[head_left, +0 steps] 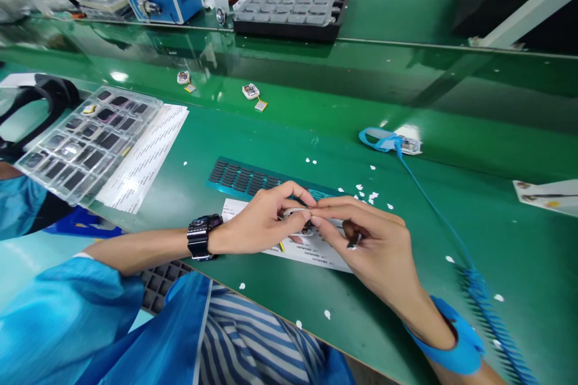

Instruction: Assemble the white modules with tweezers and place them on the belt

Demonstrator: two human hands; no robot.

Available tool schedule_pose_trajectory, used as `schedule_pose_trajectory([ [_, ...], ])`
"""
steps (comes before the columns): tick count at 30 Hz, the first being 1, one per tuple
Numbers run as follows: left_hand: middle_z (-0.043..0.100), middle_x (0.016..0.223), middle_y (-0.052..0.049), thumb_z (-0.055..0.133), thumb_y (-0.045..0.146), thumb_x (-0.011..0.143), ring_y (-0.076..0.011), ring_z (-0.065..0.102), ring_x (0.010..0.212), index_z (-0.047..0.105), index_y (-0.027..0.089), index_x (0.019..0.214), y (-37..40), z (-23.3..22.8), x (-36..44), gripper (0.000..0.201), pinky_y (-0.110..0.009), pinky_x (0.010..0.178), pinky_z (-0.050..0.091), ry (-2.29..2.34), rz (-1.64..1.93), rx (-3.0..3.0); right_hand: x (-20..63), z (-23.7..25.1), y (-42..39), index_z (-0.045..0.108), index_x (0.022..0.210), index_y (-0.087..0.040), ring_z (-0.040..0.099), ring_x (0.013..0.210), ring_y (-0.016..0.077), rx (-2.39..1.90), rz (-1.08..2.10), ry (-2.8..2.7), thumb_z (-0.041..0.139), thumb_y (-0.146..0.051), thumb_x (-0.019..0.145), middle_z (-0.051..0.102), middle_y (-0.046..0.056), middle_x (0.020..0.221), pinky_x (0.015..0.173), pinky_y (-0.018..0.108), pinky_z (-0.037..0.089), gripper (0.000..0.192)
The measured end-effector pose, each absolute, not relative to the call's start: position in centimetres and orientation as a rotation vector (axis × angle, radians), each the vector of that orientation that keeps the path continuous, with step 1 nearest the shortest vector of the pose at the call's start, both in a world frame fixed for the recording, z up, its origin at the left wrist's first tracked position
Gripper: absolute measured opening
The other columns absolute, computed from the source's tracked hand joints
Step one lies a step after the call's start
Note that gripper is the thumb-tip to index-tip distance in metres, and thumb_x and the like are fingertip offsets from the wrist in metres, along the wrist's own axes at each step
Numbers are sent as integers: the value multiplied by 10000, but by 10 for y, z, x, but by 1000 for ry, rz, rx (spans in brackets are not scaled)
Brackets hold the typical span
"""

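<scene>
Head view: left hand (pixel 266 219) and right hand (pixel 361 240) pinch small white part (pixel 295 214), fingers closed on it; slack pinch could drop it onto label sheet (pixel 311 249)

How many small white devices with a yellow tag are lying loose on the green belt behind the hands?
2. One small device lies to the left, near the clear tray; the other small device lies to its right. The hands may hide more.
</scene>
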State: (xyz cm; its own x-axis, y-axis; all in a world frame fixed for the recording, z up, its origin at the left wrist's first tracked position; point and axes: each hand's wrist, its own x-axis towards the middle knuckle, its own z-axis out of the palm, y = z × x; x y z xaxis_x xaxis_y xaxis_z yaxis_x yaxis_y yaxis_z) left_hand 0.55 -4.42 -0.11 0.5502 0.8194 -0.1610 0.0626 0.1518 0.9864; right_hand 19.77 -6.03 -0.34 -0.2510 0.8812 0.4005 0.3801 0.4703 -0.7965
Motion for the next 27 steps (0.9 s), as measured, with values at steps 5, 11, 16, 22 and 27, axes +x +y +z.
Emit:
schedule_pose_trajectory([
  [5, 731, 807, -1, 550, 307, 932, -102, 655, 609, 487, 194, 1056, -46, 3, 3, 180, -202, 541, 491, 936, 651, 1555, 196, -1, -60, 774, 867, -222, 756, 771, 213, -1252, 1160, -1491, 809, -376, 787, 797, 65, 905, 539, 258, 577, 176],
  [11, 705, 725, 19, 535, 270, 928, -79, 582, 540, 480, 194, 993, -46, 5, 1, 114, -199, 514, 423, 949, 629, 1654, 194, 3, -59, 747, 727, -231, 763, 829, 221, -1214, 1425, -1352, 839, -439, 726, 802, 67, 925, 705, 326, 624, 227],
  [16, 644, 720, 38, 586, 272, 910, -72, 563, 584, 448, 206, 928, -47, 3, 3, 153, -207, 564, 538, 865, 652, 1418, 194, 5, -59, 732, 703, -225, 769, 845, 223, -1237, 1446, -1329, 847, -414, 711, 804, 74, 958, 687, 305, 616, 221],
  [22, 515, 675, 77, 659, 240, 827, -40, 465, 566, 393, 208, 831, -45, 7, 8, 268, -198, 536, 579, 775, 645, 1138, 194, 3, -59, 694, 681, -220, 772, 870, 222, -1198, 1518, -1280, 832, -381, 723, 806, 68, 932, 750, 322, 621, 216],
  [27, 514, 664, 72, 635, 191, 766, -40, 472, 542, 385, 205, 777, -46, 4, 12, 250, -186, 463, 554, 855, 669, 1156, 187, 4, -59, 644, 630, -218, 766, 898, 233, -1218, 1551, -1257, 815, -345, 706, 802, 64, 915, 795, 344, 606, 226],
])
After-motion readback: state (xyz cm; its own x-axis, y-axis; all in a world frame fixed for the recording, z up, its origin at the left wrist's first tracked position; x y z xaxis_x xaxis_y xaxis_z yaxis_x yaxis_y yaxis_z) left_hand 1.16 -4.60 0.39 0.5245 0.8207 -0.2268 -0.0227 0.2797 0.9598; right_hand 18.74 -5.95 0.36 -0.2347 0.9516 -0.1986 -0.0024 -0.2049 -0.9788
